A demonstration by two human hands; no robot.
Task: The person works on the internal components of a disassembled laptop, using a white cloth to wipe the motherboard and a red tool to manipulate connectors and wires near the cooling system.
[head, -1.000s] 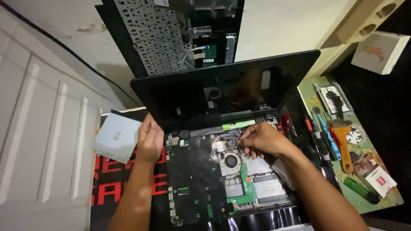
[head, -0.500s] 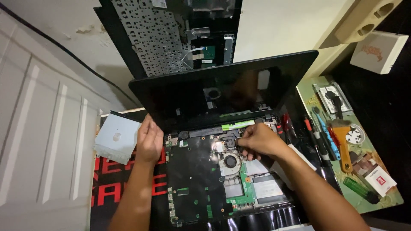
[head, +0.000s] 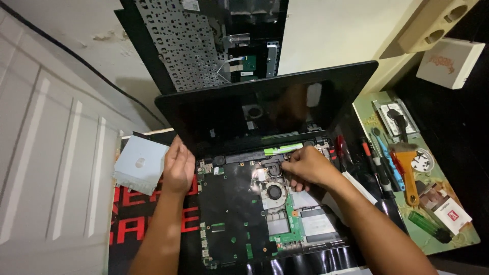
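From the head camera, an opened laptop (head: 265, 203) lies on the worktop with its dark screen (head: 265, 114) tilted up at the far side and its green and black circuit board (head: 239, 224) bared. The right hand (head: 308, 168) sits curled over the board's far edge, fingertips pinched just beside the round cooling fan (head: 275, 192). Whether it grips a small part or tool cannot be told. The left hand (head: 178, 168) rests at the laptop's left far corner, fingers loosely bent against the casing, holding nothing visible; a flat grey drive caddy (head: 140, 164) lies just beyond it towards the worktop's left edge. The fan lies right under the right hand, well apart from the left. Screwdrivers (head: 379, 163) and a brush (head: 407, 170) lie along the right edge. A removed keyboard panel (head: 198, 40) leans at the far side.
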